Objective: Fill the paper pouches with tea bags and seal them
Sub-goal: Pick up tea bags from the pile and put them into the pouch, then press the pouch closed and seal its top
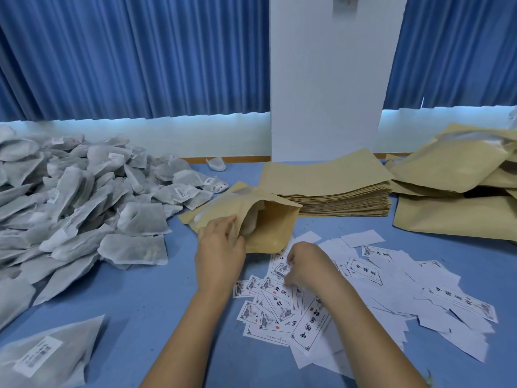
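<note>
A brown paper pouch (272, 225) lies at the table's middle, its mouth gaping toward me with a grey tea bag (249, 224) inside. My left hand (221, 247) grips the near lip of that mouth, fingers curled over the edge. Just right of it, my right hand (303, 266) hovers over scattered printed labels (277, 303), its fingertips pinching at one of them. A big heap of grey tea bags (72, 197) covers the left side of the table.
A flat stack of empty pouches (330, 186) sits behind the open one. Bulging pouches (458, 177) pile up at the right. Blank white slips (419, 289) spread to the right of the labels. One tea bag (47, 357) lies near the front left. Blue curtains and a white pillar stand behind.
</note>
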